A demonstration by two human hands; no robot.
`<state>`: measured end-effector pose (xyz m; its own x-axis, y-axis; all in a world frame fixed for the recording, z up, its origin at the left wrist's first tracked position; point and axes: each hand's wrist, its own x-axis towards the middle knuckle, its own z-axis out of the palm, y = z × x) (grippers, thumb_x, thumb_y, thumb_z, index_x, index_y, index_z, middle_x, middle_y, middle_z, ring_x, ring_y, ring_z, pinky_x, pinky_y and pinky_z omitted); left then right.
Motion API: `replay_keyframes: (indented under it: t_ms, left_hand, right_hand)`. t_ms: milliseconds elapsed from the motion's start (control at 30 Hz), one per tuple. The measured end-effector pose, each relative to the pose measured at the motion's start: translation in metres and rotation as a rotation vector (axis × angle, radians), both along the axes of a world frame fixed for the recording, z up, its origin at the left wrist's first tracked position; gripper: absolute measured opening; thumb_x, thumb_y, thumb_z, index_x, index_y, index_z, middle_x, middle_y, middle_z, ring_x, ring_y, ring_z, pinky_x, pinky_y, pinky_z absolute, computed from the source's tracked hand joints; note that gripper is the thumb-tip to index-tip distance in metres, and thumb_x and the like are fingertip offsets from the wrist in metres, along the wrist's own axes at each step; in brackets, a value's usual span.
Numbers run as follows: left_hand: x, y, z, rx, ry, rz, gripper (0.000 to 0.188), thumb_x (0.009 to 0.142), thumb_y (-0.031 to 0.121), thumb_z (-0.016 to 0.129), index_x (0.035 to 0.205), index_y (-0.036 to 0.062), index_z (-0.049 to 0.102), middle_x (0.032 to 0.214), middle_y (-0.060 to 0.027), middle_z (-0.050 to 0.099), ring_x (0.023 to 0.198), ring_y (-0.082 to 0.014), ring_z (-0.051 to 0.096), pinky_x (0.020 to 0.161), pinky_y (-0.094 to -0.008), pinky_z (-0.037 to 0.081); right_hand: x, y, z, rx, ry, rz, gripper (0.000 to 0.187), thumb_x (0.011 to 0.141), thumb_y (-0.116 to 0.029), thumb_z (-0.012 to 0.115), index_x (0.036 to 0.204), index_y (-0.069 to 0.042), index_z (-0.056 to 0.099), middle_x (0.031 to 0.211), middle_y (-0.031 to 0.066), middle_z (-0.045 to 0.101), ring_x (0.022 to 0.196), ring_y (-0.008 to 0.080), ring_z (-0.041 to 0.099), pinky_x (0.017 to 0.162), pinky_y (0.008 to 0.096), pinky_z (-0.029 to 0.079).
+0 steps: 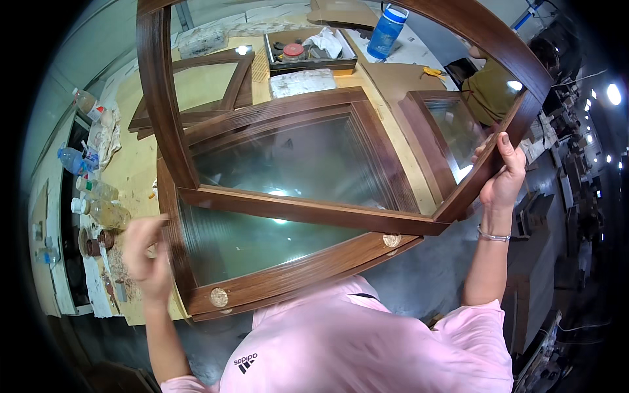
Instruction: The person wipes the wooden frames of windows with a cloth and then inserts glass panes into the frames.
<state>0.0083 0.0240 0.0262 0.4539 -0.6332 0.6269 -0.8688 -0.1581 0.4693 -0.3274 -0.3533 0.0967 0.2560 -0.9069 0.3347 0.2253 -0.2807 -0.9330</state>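
right hand [503, 171] grips one brown frame [308, 211] over one glazed panel [262, 247] — left hand [145, 257] curled, grip too blurred to tell.

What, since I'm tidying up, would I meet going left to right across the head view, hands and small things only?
Green-capped bottle → left hand → red-lidded jar → white cloth → blue flask → pliers → right hand.

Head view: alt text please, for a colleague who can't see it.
The right-hand grip holds a brown wooden frame raised over a glazed frame on a cluttered table. The blurred left-hand grip is near the glazed frame's left edge, contact unclear. A blue bottle stands behind.
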Motion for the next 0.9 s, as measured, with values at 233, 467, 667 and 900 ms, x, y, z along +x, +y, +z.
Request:
replay_keyframes:
  t_ms: [233,467,667,900]
  left_hand:
    - [-0.042,-0.119,0.004,0.088,-0.315,-0.424,0.034,0.063,-0.006,0.068,0.096,0.003,0.07,0.082,-0.0087,0.059,0.071,-0.0246,0.058,0.059,-0.0347,0.048]
    - [-0.036,-0.144,-0.009,0.105,-0.406,-0.518,0.035,0.059,0.002,0.069,0.094,0.0045,0.072,0.08,-0.0064,0.06,0.071,-0.0228,0.057,0.06,-0.0327,0.048]
    - [-0.035,-0.148,-0.011,0.095,-0.392,-0.531,0.034,0.057,0.003,0.069,0.091,0.0024,0.072,0.079,-0.0061,0.062,0.071,-0.0228,0.058,0.06,-0.0326,0.048]
    - [-0.035,-0.147,-0.019,0.08,-0.354,-0.555,0.035,0.057,0.004,0.068,0.092,0.0013,0.072,0.079,-0.0062,0.062,0.071,-0.0233,0.058,0.061,-0.0328,0.048]
  right_hand:
    - [0.004,-0.013,-0.008,0.04,-0.019,-0.004,0.025,0.09,-0.025,0.073,0.092,-0.004,0.06,0.074,0.0047,0.062,0.061,0.016,0.065,0.055,0.0288,0.054]
    - [0.007,-0.023,-0.015,0.076,-0.015,0.05,0.023,0.091,-0.024,0.072,0.092,-0.004,0.06,0.076,0.0039,0.062,0.062,0.0148,0.065,0.057,0.0279,0.054]
    - [0.009,-0.022,-0.014,0.116,-0.031,0.027,0.021,0.091,-0.022,0.071,0.092,-0.004,0.061,0.076,0.0037,0.062,0.064,0.0144,0.065,0.058,0.0272,0.054]
    - [0.006,-0.029,-0.017,0.125,-0.038,0.055,0.021,0.091,-0.022,0.07,0.092,-0.003,0.061,0.076,0.0038,0.062,0.065,0.0152,0.066,0.058,0.0272,0.056]
